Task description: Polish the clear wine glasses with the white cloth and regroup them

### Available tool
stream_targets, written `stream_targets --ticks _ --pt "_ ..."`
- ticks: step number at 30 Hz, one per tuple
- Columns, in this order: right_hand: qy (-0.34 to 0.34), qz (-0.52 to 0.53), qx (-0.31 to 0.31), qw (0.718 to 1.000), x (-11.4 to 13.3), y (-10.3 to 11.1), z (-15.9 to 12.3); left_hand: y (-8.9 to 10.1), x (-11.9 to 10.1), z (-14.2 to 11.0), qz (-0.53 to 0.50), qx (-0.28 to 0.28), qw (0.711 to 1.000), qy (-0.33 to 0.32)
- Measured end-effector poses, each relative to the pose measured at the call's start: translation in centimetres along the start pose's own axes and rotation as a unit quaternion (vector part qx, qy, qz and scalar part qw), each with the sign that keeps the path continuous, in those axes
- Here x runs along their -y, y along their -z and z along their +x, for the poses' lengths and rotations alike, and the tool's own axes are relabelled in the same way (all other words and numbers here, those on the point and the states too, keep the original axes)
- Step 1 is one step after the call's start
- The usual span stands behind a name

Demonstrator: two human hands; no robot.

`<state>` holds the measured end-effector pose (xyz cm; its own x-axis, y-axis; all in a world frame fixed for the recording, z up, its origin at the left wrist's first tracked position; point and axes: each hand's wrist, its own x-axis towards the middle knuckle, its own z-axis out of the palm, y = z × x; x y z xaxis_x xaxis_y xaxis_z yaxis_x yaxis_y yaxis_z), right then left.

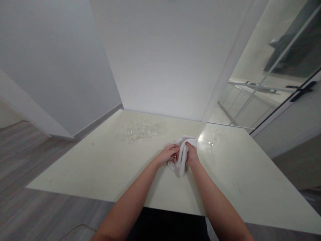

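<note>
Above the middle of the table, my left hand [169, 154] is closed around a shiny clear glass [175, 155], mostly hidden by the fingers and a white cloth [182, 160]. My right hand [192, 154] grips that cloth, its thumb on top, bunched against the glass. The cloth drapes down between both hands and spreads behind them. To the right, apart from the hands, is another clear glass [212, 143] that looks stemmed. Several clear glasses [137, 131] stand grouped toward the back left; their outlines are faint.
The pale table [87, 167] meets a white wall [160, 67] at its back edge. A glass-paned door [265, 97] with a black handle [303, 91] is at the right. A thin cable [77, 226] runs on the grey wood-look floor [15, 160].
</note>
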<state>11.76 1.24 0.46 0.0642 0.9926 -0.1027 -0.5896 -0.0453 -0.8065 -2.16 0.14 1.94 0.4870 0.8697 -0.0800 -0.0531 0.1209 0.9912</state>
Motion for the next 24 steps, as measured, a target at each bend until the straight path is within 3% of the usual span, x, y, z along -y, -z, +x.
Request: stream_targets --ticks 3,6,8,11,14,17,19,21,22,24 --pt "0.094 -0.026 -0.087 0.991 0.0 -0.7 0.1 0.1 0.1 0.0 0.150 -0.072 0.982 -0.092" --pt "0.133 -0.036 -0.106 0.985 0.2 -1.1 0.1 -0.1 0.2 -0.1 0.226 -0.103 0.958 -0.140" --pt "0.111 -0.025 -0.090 0.989 0.4 -0.9 -0.1 -0.1 0.1 -0.1 0.163 -0.063 0.980 -0.090" --pt "0.008 -0.019 -0.030 0.999 0.7 -0.3 -0.5 0.0 -0.3 -0.4 0.007 0.031 0.999 0.024" --pt "-0.076 -0.039 0.036 0.996 0.7 0.1 -0.6 0.4 -0.5 -0.5 -0.030 0.070 0.996 0.042" --pt "0.017 -0.051 -0.017 0.998 0.5 -0.3 -0.4 0.4 -0.2 -0.3 0.085 0.012 0.996 -0.033" --pt "0.105 -0.075 -0.064 0.990 0.3 -0.5 -0.2 0.3 0.1 -0.1 0.203 -0.066 0.972 -0.101" --pt "0.140 -0.104 -0.067 0.982 0.2 -0.7 -0.1 0.1 0.4 0.1 0.272 -0.121 0.944 -0.140" --pt "0.143 -0.115 -0.059 0.981 0.1 -0.7 -0.1 0.0 0.4 0.2 0.271 -0.122 0.945 -0.136" --pt "0.147 -0.118 -0.042 0.981 0.1 -0.7 -0.2 0.0 0.4 0.1 0.205 -0.072 0.972 -0.087"
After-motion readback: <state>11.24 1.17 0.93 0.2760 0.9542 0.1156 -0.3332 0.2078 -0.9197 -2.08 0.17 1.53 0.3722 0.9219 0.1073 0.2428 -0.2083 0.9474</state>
